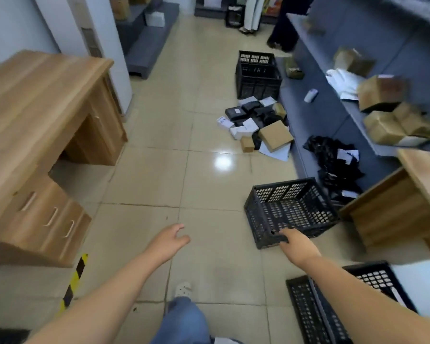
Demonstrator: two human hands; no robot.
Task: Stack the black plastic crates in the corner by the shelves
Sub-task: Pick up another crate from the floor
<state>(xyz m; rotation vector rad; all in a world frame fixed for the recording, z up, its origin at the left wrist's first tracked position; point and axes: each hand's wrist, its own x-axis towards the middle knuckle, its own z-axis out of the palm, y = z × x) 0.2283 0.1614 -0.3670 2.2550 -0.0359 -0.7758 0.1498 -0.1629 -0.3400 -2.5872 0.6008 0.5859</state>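
Three blk crates [291, 211] [257, 74] [338, 309] on floor, apart, unstacked.

1. The floor [159, 135] is laid with glossy beige tiles, on which a bright light is reflected.
2. A wooden desk [35, 95] is set at the left.
3. Grey shelves [358, 78] are ranged along the right.
4. A pale wall [8, 23] is seen at the upper left.
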